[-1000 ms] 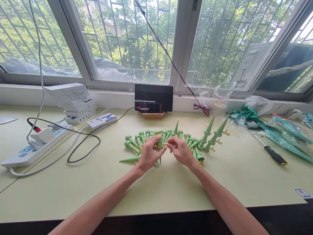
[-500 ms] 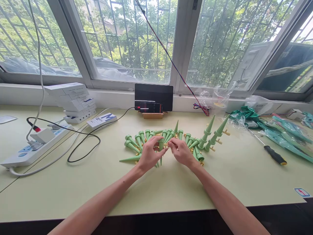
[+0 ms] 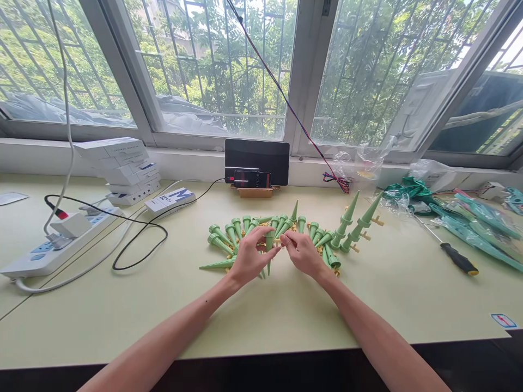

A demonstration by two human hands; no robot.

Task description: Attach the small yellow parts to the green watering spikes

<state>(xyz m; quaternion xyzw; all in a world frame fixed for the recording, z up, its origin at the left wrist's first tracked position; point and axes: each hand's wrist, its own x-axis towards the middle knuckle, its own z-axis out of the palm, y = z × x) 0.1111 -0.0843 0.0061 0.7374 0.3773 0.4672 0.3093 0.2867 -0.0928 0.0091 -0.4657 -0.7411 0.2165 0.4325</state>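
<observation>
My left hand [image 3: 252, 255] is closed around a green plastic plant watering spike [image 3: 269, 240], its tip pointing down toward the table. At the spike's side, the fingers of my right hand [image 3: 301, 251] pinch a small yellowish valve [image 3: 278, 241], mostly hidden by the fingertips. Many more green spikes [image 3: 218, 240] with yellow valves lie in an arc behind and beside my hands. To the right, stacked spikes [image 3: 363, 223] stand tilted upward, yellow valves sticking out at their sides.
A phone [image 3: 252, 179] leans on a dark tablet [image 3: 257, 155] at the back. On the left are a power strip [image 3: 61, 245], cables and stacked white boxes [image 3: 118, 163]. A screwdriver [image 3: 460, 258] and teal plastic packets [image 3: 478, 226] lie on the right.
Almost nothing differs. Both hands keep their hold on the spike and valve, with only a slight shift of the right fingers.
</observation>
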